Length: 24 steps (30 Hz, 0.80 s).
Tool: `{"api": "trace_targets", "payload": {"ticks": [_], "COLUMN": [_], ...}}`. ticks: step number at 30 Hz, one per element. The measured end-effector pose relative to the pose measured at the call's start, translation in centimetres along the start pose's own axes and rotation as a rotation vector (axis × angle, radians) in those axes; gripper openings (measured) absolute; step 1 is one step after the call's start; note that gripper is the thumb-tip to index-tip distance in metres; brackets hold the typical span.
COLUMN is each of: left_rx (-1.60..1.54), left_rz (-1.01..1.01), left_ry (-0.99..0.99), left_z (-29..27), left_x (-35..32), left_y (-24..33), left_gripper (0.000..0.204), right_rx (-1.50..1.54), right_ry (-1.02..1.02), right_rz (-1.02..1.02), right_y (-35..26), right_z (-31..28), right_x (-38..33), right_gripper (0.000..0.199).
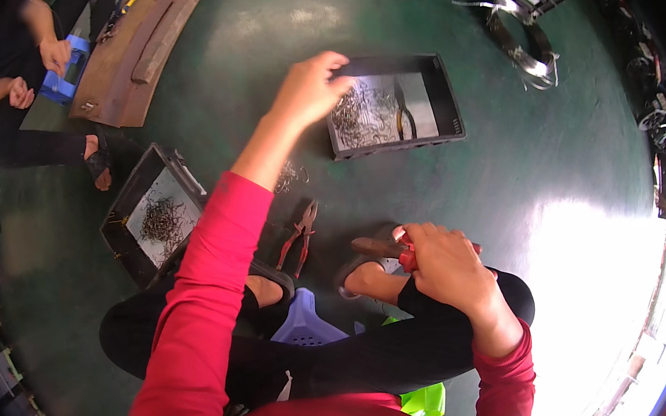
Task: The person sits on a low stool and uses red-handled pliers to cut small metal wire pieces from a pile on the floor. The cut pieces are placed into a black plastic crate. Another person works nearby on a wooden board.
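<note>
Here the left hand [308, 90] reaches over the black crate [444, 93] of small metal hooks [356, 117], fingers curled loosely; the right hand [442, 258] grasps red-handled pliers [393, 248].

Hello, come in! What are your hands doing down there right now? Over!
Left hand reaching into black crate of small metal pieces. Right hand shut on red-handled pliers. Spare pliers on floor, not blocking.
</note>
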<state>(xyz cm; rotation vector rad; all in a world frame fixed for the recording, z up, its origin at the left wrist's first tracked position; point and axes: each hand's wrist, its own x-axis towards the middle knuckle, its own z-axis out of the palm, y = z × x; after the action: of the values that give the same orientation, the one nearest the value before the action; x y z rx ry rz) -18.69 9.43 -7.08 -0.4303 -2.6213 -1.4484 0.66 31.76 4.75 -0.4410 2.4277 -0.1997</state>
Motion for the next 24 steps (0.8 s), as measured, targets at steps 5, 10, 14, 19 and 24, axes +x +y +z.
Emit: {"api": "trace_targets", "payload": {"ticks": [5,10,14,19,24], "left_rx": [0.24,0.342,0.396,0.52,0.244], "left_rz": [-0.42,-0.085,0.077,0.232,-0.027], "left_ry": [-0.223,-0.389,-0.576,-0.758,-0.428], "left_z": [2.7,7.0,7.4,7.4,6.9], "left_x": [-7.6,-14.9,-13.7,-12.4,-12.3], "left_y": [-12.2,-18.1,-19.3,-19.9,-16.9], "left_gripper": [0.012,0.012,0.01,0.012,0.01], "right_rx": [-0.117,-0.12,-0.134,-0.124,-0.031], "right_ry": [0.099,0.011,0.013,-0.002,0.069], "right_rz": [0.035,0.086,0.087,0.1,0.072], "right_y": [0.5,0.4,0.2,0.0,0.6], "right_z": [0.8,0.7,0.5,0.2,-0.2], "right_x": [0.8,1.8,2.7,3.3,3.0], "right_gripper": [0.044,0.049,0.048,0.049,0.047]}}
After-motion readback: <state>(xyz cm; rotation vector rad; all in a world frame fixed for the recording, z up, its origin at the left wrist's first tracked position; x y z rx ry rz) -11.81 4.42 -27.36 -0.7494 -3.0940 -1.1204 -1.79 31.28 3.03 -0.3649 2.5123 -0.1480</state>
